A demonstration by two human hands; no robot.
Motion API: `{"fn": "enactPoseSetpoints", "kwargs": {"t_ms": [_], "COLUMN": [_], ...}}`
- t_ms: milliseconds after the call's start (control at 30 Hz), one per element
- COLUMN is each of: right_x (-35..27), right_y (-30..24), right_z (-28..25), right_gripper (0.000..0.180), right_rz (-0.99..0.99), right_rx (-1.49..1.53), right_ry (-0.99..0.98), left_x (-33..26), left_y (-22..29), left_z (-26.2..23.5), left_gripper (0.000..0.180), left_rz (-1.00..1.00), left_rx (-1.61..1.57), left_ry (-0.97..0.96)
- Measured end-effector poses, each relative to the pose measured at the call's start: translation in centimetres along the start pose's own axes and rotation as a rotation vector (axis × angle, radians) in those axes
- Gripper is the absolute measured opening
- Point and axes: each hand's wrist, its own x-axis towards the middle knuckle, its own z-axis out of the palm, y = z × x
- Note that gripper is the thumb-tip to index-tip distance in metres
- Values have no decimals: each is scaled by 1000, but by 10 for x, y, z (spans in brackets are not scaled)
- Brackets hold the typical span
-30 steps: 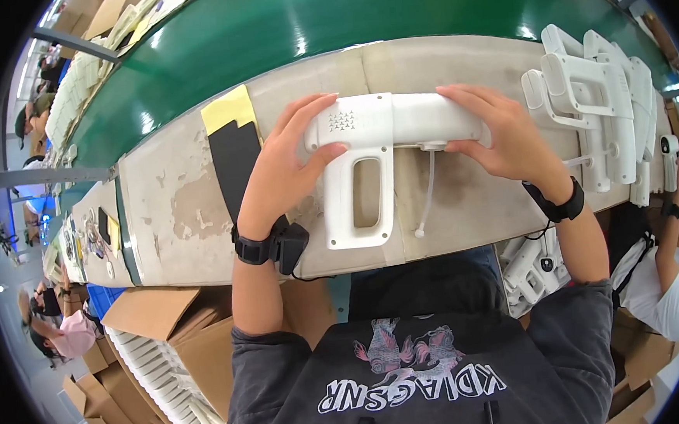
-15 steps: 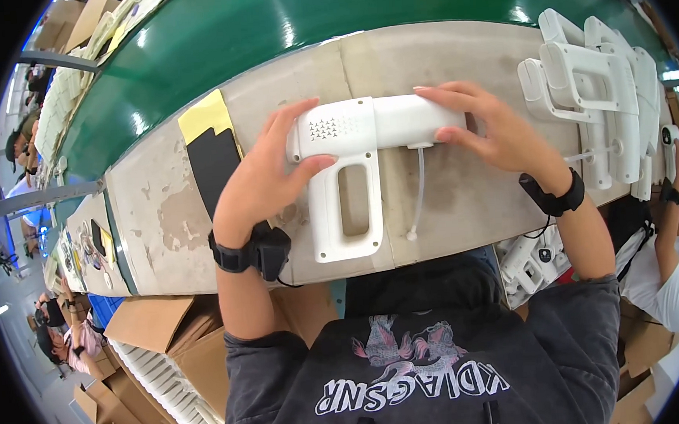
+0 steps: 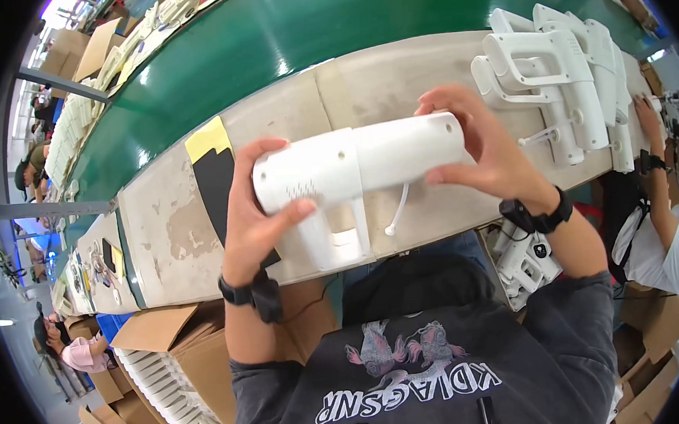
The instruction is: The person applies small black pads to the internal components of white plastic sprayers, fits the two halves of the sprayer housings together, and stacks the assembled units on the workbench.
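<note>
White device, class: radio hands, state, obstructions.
Left hand, right hand: gripping opposite ends. White device: handle, thin tube on near side. Black sheet: partly behind left hand, not blocking.

My camera is the left one of two on my head. It looks down from close above my left hand [image 3: 248, 219] and right hand [image 3: 496, 149], out across the table [image 3: 151, 251]. It sees very wide, so straight things bend near the edges. My shirt [image 3: 427, 377] is at the bottom.
</note>
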Motion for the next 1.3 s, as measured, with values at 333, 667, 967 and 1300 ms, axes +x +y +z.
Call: {"fn": "enactPoseSetpoints", "kwargs": {"t_ms": [333,667,967,1300], "right_x": [-46,-55,-25,-14], "right_y": [-41,-47,-81,-73], "right_z": [-4,-2,13,14], "right_gripper": [78,71,67,66], "right_rz": [36,-139,-315,-381], "right_rx": [200,-25,-194,-179], "right_ry": [47,7,-127,-115], "left_x": [-30,-34,-18,-17], "left_y": [18,25,99,94], "left_z": [32,30,75,76], "left_gripper": [74,70,68,61], "left_rz": [421,333,388,463], "left_rx": [171,235,826,777], "left_ry": [68,-63,-365,-266]}}
